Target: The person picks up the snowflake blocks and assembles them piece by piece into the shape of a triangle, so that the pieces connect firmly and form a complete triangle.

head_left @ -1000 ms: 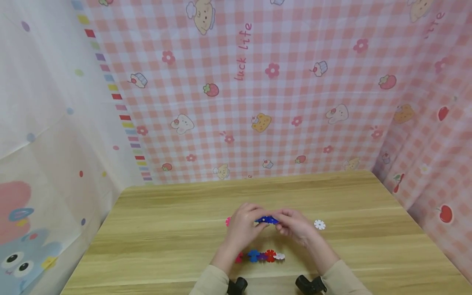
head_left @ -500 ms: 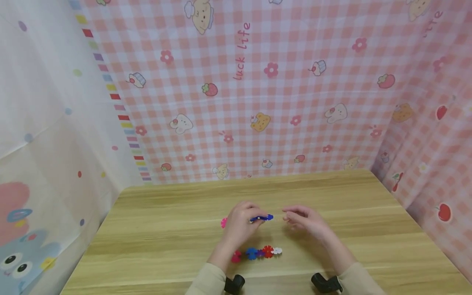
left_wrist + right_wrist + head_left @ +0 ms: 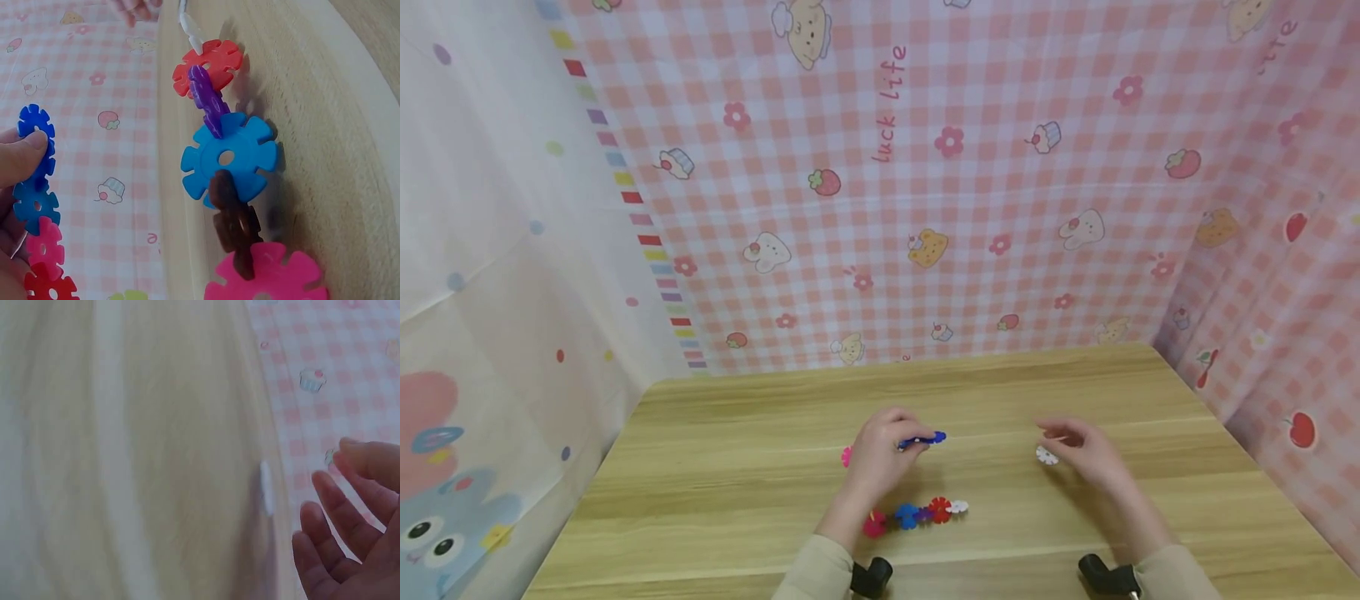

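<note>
My left hand (image 3: 880,454) pinches a chain of slotted plastic snowflake discs above the table. In the left wrist view, this held chain (image 3: 39,209) runs from dark blue through lighter blue and pink to red. My thumb presses on its dark blue disc (image 3: 47,159). My right hand (image 3: 1086,454) hovers at a white snowflake disc (image 3: 1047,456) on the table, fingers loosely bent and apart. The right wrist view has that white disc (image 3: 267,487) edge-on, separate from the fingers. A second chain lies nearer me, with pink (image 3: 874,524), brown, blue (image 3: 907,517), purple, red (image 3: 939,510) and white discs.
A pink disc (image 3: 847,456) peeks out left of my left hand; whether it belongs to the held chain I cannot tell. Black wrist mounts (image 3: 871,577) sit by both sleeves. The wooden table (image 3: 715,467) ends at a pink checked cloth (image 3: 880,292).
My right hand has let go of the blue end of the held chain and moved right to the white disc. My left hand keeps its grip and has shifted slightly left in view.
</note>
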